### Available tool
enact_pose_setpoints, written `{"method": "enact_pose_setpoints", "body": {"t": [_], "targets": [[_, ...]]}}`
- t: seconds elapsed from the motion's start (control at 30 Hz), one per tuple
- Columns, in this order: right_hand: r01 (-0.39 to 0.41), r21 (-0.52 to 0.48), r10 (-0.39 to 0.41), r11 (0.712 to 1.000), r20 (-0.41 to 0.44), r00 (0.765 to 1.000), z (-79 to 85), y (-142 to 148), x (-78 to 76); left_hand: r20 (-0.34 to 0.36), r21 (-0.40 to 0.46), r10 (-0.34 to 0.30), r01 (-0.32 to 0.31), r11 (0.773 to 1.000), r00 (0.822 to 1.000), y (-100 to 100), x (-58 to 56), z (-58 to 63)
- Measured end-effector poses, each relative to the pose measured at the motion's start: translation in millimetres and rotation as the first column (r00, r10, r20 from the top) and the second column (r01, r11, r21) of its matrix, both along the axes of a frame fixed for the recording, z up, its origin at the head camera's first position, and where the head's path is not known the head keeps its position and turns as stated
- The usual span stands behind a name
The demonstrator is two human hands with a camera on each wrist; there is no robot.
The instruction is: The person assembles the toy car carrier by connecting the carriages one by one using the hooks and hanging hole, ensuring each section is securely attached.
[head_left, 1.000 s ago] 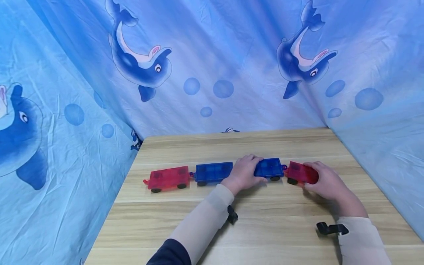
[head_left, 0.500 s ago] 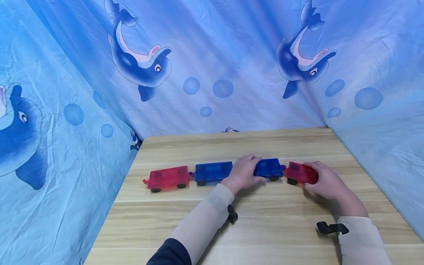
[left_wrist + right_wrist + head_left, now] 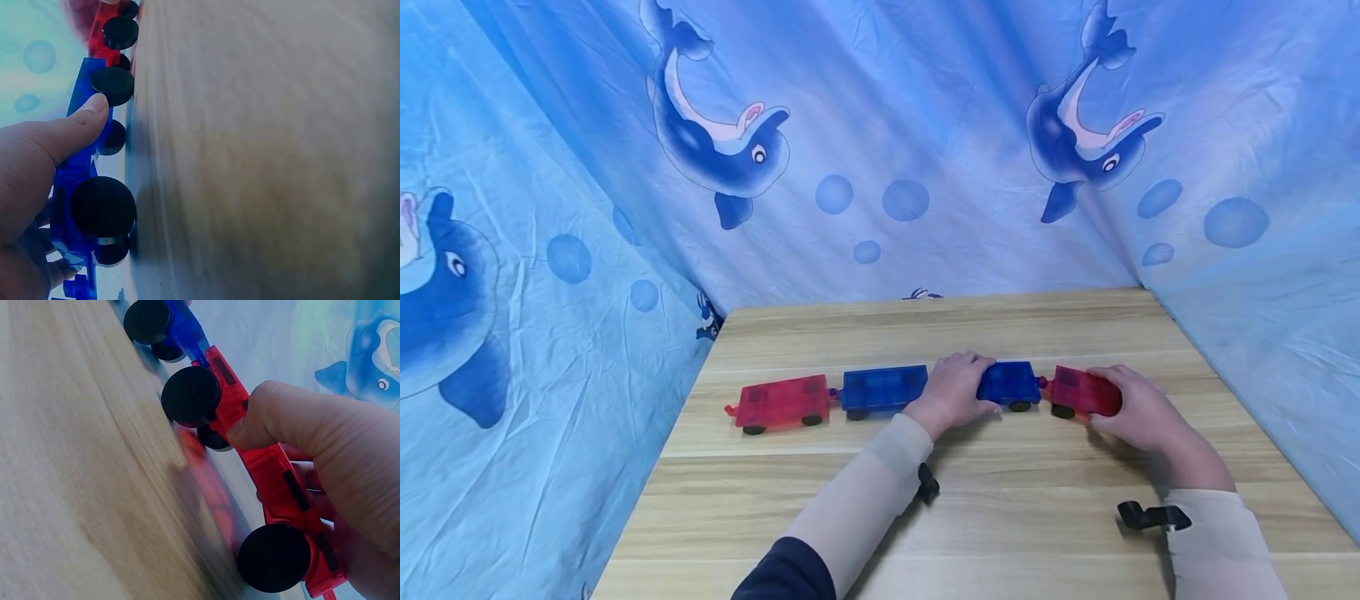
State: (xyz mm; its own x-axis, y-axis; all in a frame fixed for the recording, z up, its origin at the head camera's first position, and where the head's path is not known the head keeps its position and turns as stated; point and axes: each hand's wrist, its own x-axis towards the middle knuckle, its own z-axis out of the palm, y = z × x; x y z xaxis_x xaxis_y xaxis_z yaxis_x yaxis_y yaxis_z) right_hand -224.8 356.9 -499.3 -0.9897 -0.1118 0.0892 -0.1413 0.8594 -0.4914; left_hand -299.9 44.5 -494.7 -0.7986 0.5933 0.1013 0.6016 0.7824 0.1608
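Red and blue translucent toy train cars with black wheels stand in a row. My left hand (image 3: 955, 390) grips the right-hand blue train car (image 3: 1009, 382) across its sides. In the left wrist view its thumb (image 3: 94, 109) presses the near side. My right hand (image 3: 1138, 412) holds the right-hand red train car (image 3: 1075, 388), thumb (image 3: 253, 422) on one side and fingers on the other. The blue car's hook meets the red car's end in the right wrist view; whether they are latched I cannot tell. The red car's right end is hidden by my hand.
Left of my left hand stand another blue train car (image 3: 883, 390) and a red train car (image 3: 782, 402), joined end to end. All the cars rest on a wooden table (image 3: 1000, 517). A blue dolphin-print curtain (image 3: 925, 125) hangs behind and beside it.
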Motion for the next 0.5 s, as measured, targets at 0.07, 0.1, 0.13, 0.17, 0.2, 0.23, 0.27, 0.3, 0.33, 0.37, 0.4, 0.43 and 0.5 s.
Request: {"method": "enact_pose_setpoints", "body": {"t": [0.07, 0.1, 0.13, 0.17, 0.2, 0.23, 0.27, 0.3, 0.33, 0.37, 0.4, 0.43, 0.5], "targets": [[-0.001, 0.000, 0.001, 1.000, -0.001, 1.000, -0.6, 0.5, -0.4, -0.013, -0.006, 0.003, -0.003, 1.000, 1.000, 0.3, -0.9, -1.0], [-0.002, 0.002, 0.002, 1.000, -0.004, 1.000, -1.2, 1.1, -0.9, -0.020, -0.009, 0.004, -0.004, 1.000, 1.000, 0.5, -1.1, -1.4], [-0.005, 0.003, 0.005, 1.000, -0.004, 1.000, -1.4, 1.3, -1.0, -0.027, -0.013, 0.004, -0.005, 1.000, 1.000, 0.8, -1.4, -1.8], [-0.007, 0.003, 0.007, 1.000, -0.003, 1.000, -1.8, 1.6, -1.4, -0.032, -0.016, 0.005, -0.005, 1.000, 0.999, 0.9, -1.5, -2.0], [-0.009, 0.004, 0.009, 1.000, -0.001, 1.000, -2.2, 1.8, -1.8, -0.037, -0.020, 0.005, -0.006, 1.000, 0.999, 1.1, -1.4, -2.1], [-0.008, 0.008, 0.008, 1.000, 0.002, 1.000, -2.7, 2.0, -2.0, -0.040, -0.025, 0.006, -0.007, 1.000, 0.999, 1.2, -1.3, -2.3], [-0.009, 0.008, 0.009, 1.000, 0.004, 1.000, -3.1, 2.2, -2.2, -0.038, -0.026, 0.008, -0.009, 1.000, 0.999, 1.2, -1.0, -2.1], [-0.009, 0.007, 0.009, 1.000, 0.007, 1.000, -3.4, 2.5, -2.5, -0.037, -0.029, 0.009, -0.010, 1.000, 0.999, 1.3, -0.6, -1.7], [-0.010, 0.005, 0.010, 1.000, 0.010, 1.000, -3.4, 2.4, -2.4, -0.037, -0.030, 0.009, -0.010, 1.000, 0.999, 1.3, -0.2, -1.4], [-0.010, 0.003, 0.010, 1.000, 0.012, 1.000, -3.5, 2.5, -2.5, -0.037, -0.032, 0.009, -0.010, 0.999, 0.999, 1.4, 0.1, -1.1], [-0.010, 0.001, 0.010, 1.000, 0.014, 1.000, -3.5, 2.5, -2.5, -0.040, -0.035, 0.007, -0.008, 0.999, 0.999, 1.5, 0.5, -0.7], [-0.008, -0.001, 0.008, 1.000, 0.016, 1.000, -3.5, 2.7, -2.6, -0.043, -0.038, 0.006, -0.008, 0.999, 0.999, 1.5, 0.8, -0.3], [-0.009, -0.006, 0.009, 1.000, 0.021, 1.000, -3.4, 2.7, -2.4, -0.047, -0.043, 0.003, -0.005, 0.999, 0.999, 1.9, 1.5, -0.2]]}}
